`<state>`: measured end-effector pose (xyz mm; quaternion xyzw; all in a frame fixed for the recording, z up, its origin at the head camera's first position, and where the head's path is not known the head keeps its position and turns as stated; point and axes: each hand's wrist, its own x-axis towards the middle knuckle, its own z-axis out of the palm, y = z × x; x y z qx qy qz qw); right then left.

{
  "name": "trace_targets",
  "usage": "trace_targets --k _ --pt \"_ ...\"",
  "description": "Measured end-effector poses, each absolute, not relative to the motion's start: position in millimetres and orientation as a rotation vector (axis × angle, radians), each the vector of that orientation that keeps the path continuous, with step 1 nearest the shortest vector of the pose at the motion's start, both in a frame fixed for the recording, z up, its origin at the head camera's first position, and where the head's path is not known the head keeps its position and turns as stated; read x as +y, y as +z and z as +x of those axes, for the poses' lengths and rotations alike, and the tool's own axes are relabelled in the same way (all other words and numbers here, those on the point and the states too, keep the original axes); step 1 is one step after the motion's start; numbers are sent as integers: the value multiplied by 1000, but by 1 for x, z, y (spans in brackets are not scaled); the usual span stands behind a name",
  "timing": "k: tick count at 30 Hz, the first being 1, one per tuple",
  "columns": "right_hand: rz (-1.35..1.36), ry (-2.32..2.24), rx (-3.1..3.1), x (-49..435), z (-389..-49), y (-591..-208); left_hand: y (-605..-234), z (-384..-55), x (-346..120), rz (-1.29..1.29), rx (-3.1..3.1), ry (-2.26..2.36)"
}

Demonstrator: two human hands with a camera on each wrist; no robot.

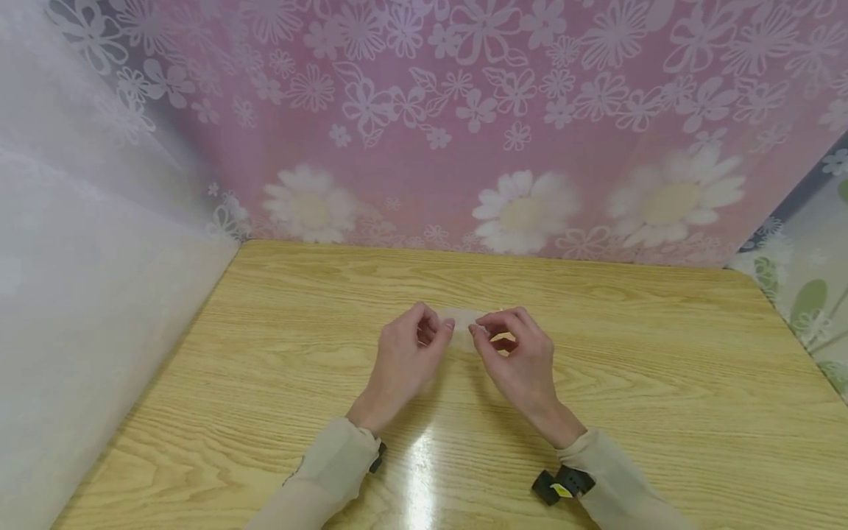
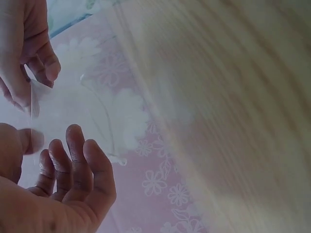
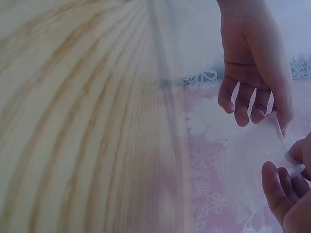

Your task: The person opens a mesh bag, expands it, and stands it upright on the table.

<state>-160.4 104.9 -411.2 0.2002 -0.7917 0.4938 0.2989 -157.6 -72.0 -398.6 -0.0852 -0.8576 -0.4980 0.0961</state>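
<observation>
A thin, translucent whitish sheet (image 1: 463, 316), soft like a small pouch, spans the gap between both hands above the table. My left hand (image 1: 405, 350) pinches its left part at the near edge, thumb against the sheet. On the other side my right hand (image 1: 530, 364) pinches the right part between thumb and fingers. In the left wrist view the sheet (image 2: 73, 109) has a curved line along its far edge, with a small white loop (image 2: 119, 161) at one end. Folds gather near the gripped corner of the sheet (image 3: 257, 150) in the right wrist view.
A wood-grain table (image 1: 265, 383) lies beneath the hands. Behind it hangs a pink flowered curtain (image 1: 411, 169), with a whitish curtain (image 1: 99, 258) along the left side and a leaf-patterned one (image 1: 815, 309) at right. Dark wrist straps (image 1: 576, 480) sit over the pale sleeves.
</observation>
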Motion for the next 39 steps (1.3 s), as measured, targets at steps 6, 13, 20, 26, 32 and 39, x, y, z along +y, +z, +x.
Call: trace_targets --k 6,13,20,26,32,39 --pt "457 1280 -2104 105 -162 -411 -398 -156 -68 -332 -2557 -1498" --pt "418 1275 -2094 105 -162 -409 -401 -159 -68 -374 -2543 -1508" --pt "429 1338 -2087 110 -161 -409 -397 -163 -75 -364 -2401 -1674" --pt "476 1380 -2045 114 -162 -410 -392 -163 -81 -367 -2358 -1850" --pt "515 1446 -1991 117 -161 -409 -387 -161 -86 -266 -2323 -2112" --pt "569 1503 -1972 120 -161 -408 -384 -164 -83 -186 -2231 -2224"
